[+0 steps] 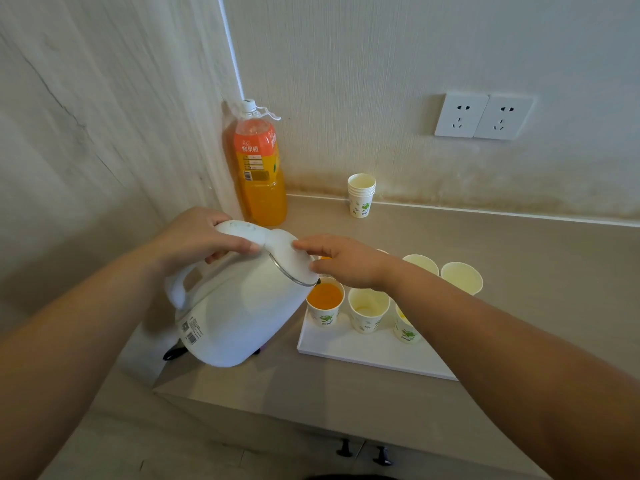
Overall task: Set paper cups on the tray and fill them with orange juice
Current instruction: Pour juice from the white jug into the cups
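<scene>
My left hand (pixel 197 239) grips the handle of a white kettle (pixel 239 313), which is tilted with its spout over a paper cup (pixel 325 303) full of orange juice. My right hand (pixel 346 263) rests its straight fingers on the kettle's lid. Several paper cups stand on the white tray (pixel 363 351): an empty one (pixel 367 308) in the front middle, one (pixel 406 329) partly behind my right forearm, and two empty ones (pixel 460 276) at the back right. Behind my right hand a cup with juice barely shows.
An orange juice bottle (pixel 259 168) stands in the wall corner. A stack of spare paper cups (pixel 361 194) sits by the back wall. Wall sockets (pixel 483 116) are up right. The counter's front edge (pixel 311 424) has cabinet handles below it.
</scene>
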